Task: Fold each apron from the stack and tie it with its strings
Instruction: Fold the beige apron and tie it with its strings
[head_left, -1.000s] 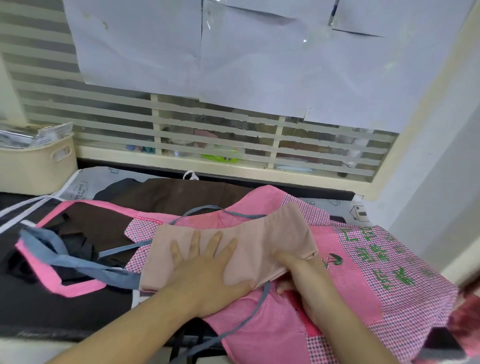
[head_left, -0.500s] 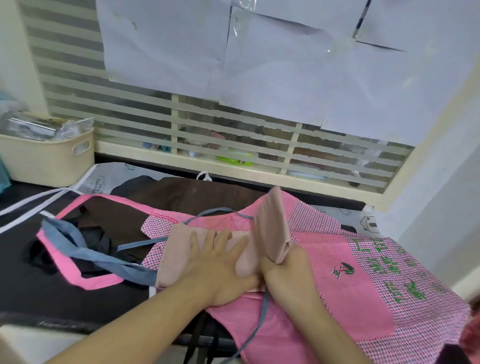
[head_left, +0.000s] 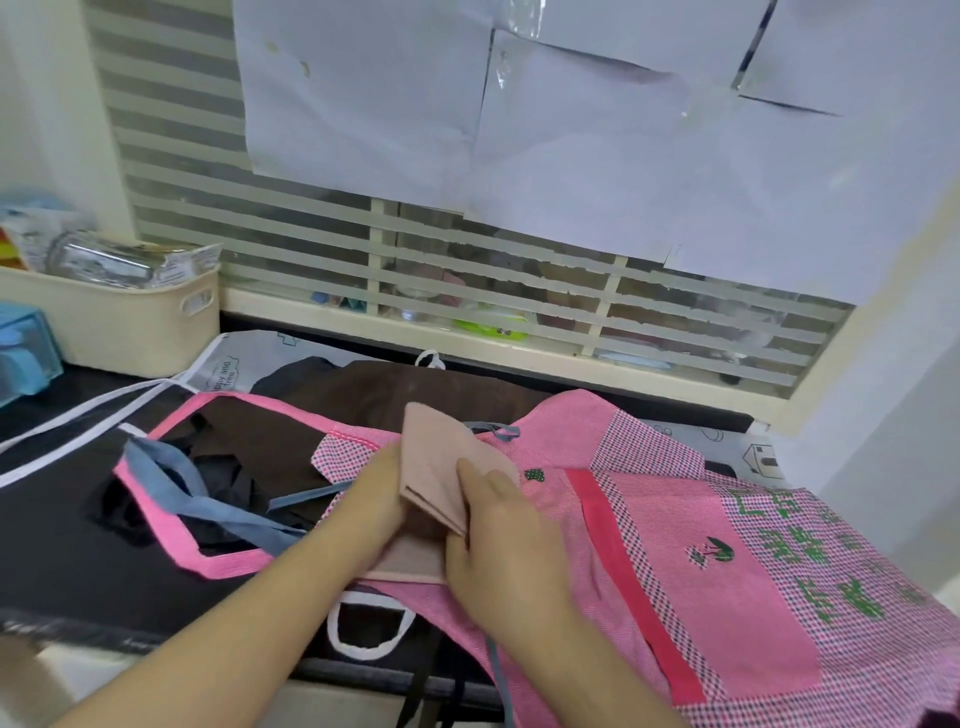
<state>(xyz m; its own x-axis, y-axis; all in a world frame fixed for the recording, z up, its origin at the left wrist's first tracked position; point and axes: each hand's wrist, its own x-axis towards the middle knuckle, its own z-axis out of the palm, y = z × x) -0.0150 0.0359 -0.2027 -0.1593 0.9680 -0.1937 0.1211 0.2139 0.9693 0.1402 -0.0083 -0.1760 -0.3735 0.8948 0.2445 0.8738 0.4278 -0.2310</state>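
Observation:
A beige apron, folded into a small thick packet, lies on top of a pink checked apron with green embroidery. My left hand grips the packet's left side, its fingers tucked under the raised fold. My right hand holds the right half, thumb on top, and tilts it up over the left half. The beige apron's blue-grey strings trail off to the left across the pile. A dark brown apron lies beneath the pink one.
A black counter carries the pile. A cream basket with packets stands at the back left, beside a blue box. White straps cross the counter. A slatted window with taped paper sheets is behind; a white wall is at right.
My right hand has folded the beige apron's right half over to the left, making a narrower packet. My left hand went from pressing flat on it to gripping its left side.

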